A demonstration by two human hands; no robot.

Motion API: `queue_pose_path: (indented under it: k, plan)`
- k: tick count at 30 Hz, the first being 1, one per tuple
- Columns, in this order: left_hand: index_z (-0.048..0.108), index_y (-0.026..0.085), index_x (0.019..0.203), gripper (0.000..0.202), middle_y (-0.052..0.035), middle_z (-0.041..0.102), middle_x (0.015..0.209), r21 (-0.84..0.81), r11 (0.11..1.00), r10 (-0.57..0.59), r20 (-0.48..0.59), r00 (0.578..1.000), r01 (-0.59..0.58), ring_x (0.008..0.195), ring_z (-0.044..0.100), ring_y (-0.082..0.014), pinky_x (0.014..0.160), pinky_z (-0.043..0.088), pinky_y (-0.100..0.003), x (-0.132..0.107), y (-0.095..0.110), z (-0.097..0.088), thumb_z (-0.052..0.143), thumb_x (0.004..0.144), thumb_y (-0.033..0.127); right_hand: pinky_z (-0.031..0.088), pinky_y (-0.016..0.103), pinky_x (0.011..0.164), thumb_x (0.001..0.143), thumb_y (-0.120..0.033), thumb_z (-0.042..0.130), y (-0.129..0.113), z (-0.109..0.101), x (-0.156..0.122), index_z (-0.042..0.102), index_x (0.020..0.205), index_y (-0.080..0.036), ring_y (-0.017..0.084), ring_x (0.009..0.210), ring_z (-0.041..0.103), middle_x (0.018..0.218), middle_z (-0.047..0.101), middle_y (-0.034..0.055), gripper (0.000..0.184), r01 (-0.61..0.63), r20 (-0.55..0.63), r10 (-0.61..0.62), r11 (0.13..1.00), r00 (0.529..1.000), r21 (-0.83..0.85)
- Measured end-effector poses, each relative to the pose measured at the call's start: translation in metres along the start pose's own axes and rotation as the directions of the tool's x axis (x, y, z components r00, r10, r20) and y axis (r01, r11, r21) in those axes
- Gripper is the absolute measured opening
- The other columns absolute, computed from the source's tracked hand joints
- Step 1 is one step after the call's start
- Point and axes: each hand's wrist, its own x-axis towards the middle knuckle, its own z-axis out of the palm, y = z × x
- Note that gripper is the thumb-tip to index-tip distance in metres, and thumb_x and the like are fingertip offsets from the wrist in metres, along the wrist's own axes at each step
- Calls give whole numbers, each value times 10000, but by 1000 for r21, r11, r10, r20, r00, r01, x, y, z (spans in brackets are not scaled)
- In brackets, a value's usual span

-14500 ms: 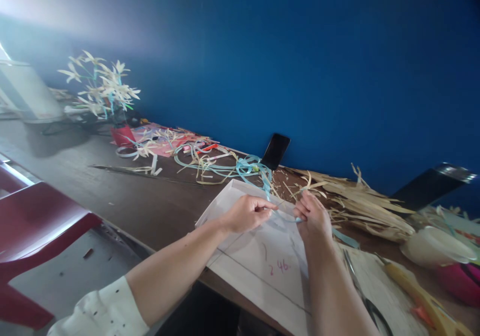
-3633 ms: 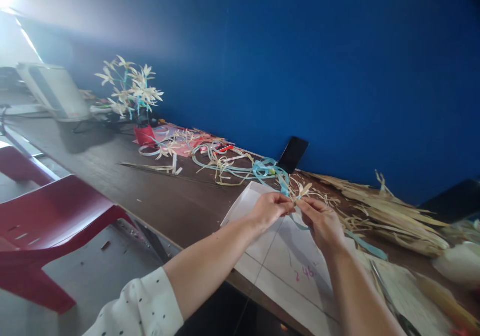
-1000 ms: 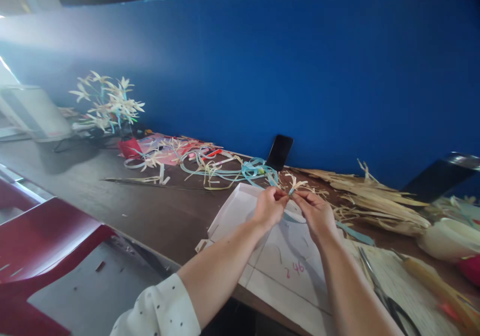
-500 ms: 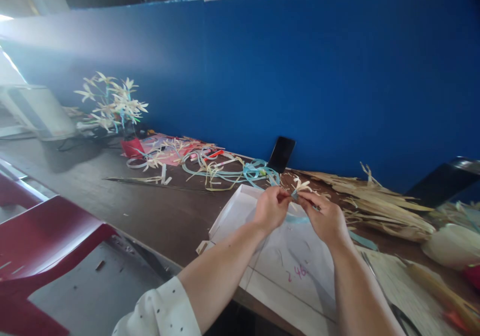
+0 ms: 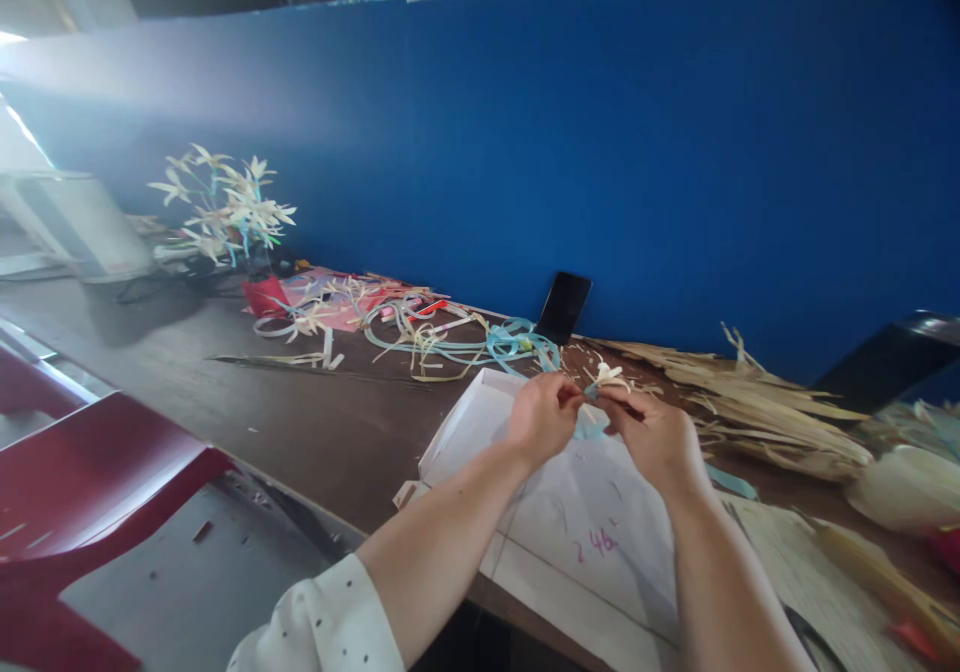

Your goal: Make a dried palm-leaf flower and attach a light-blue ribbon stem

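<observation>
Both my hands meet above a white cardboard sheet (image 5: 570, 512) on the brown table (image 5: 300, 422). My left hand (image 5: 544, 417) is closed in a pinch at the base of a small cream straw flower (image 5: 606, 376). My right hand (image 5: 651, 437) is closed too, its fingers pinching the same flower from the right. A light blue ribbon (image 5: 720, 480) trails from under my right hand across the sheet. The flower's petals stick up between my fingertips.
A black phone (image 5: 564, 307) leans on the blue wall (image 5: 600, 152). Blue and cream ribbon loops (image 5: 450, 337) lie behind the sheet, dried husks (image 5: 757, 402) to the right, a straw flower bouquet in a red pot (image 5: 255, 287) at far left. A red chair (image 5: 90, 492) stands left.
My hands have stayed joined on the small flower, shifting only slightly; my right hand's fingers turned a little around its base. The view barely moved.
</observation>
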Motion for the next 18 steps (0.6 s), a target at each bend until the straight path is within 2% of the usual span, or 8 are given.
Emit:
queue_pose_path:
  k: [4, 7, 11, 18]
  plan:
    - [612, 172, 769, 50, -25, 623, 789, 12, 1000, 16, 0, 1000, -16, 758, 551, -136, 700, 425, -248, 0, 0, 1, 569, 772, 199, 457, 284, 665, 682, -336, 617, -6, 4, -1, 706, 842, -202, 190, 703, 627, 783, 695, 22, 226, -34, -8, 35, 988, 999, 151]
    - [607, 172, 764, 50, -27, 618, 782, 17, 1000, 25, -15, 1000, -25, 747, 546, -134, 702, 421, -247, -1, 1, 1, 566, 775, 199, 449, 278, 651, 675, -353, 632, -8, 6, -1, 711, 834, -192, 185, 698, 610, 774, 687, 21, 240, -75, -10, 78, 978, 997, 196]
    - [603, 174, 766, 54, -27, 618, 783, 2, 999, 35, -16, 999, -35, 746, 548, -135, 685, 421, -241, -2, 1, 1, 569, 776, 215, 437, 273, 631, 645, -381, 662, -10, 7, -1, 723, 808, -193, 184, 679, 591, 703, 673, 11, 256, -127, -8, 131, 972, 991, 195]
    - [606, 171, 768, 86, -31, 621, 785, -16, 1000, 17, -16, 1000, -17, 741, 556, -139, 669, 429, -241, -3, 2, 2, 564, 783, 245, 430, 265, 662, 670, -401, 640, -13, 9, -1, 717, 788, -200, 186, 736, 591, 771, 686, 11, 246, -87, -16, 92, 979, 996, 184]
